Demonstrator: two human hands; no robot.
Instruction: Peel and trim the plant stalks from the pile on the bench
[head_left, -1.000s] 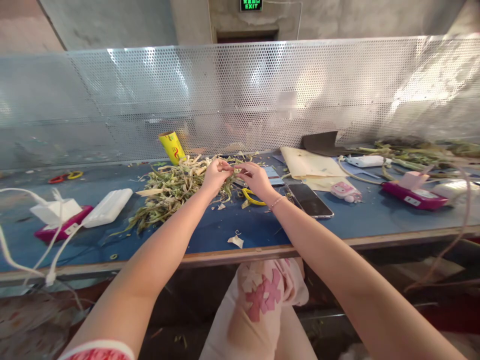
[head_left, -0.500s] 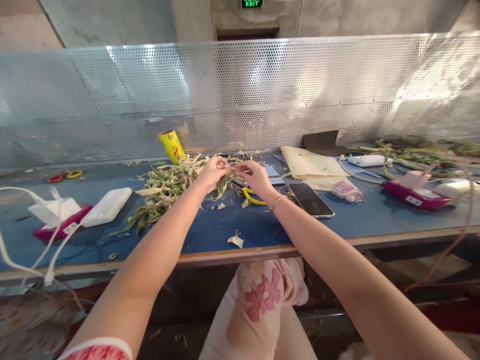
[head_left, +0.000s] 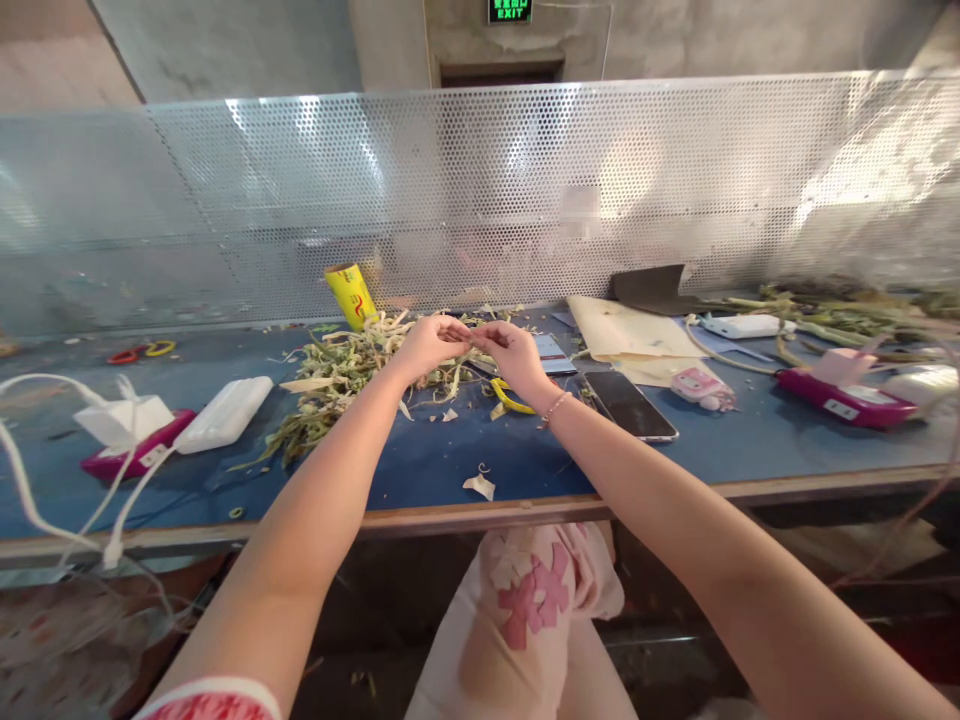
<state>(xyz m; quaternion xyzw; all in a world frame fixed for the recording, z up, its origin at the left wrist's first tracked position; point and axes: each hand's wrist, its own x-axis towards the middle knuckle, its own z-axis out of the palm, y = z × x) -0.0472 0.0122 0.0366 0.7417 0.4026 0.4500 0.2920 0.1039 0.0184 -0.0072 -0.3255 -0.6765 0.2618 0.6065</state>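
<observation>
My left hand (head_left: 433,346) and my right hand (head_left: 516,352) meet fingertip to fingertip above the workbench, both closed in a pinch. Whatever lies between the fingertips is too small to make out. Just left of and under my left hand spreads a heap of dried, pale green plant stalks and leaves (head_left: 337,372). Below my right hand lie yellow-handled scissors (head_left: 513,398), partly covered by the hand. A dark-screened phone (head_left: 630,404) rests to the right of my right wrist.
A yellow tube (head_left: 351,297) stands tilted behind the heap. White cables, a power bank (head_left: 226,414) and a magenta power strip (head_left: 120,458) are at left. A pink case (head_left: 701,387) and another magenta strip (head_left: 844,400) lie right. A perforated metal screen (head_left: 487,200) runs along the back.
My hands have lifted slightly off the heap, and the greenish plant bit seen at the fingertips before no longer shows clearly. The whole view has shifted a little.
</observation>
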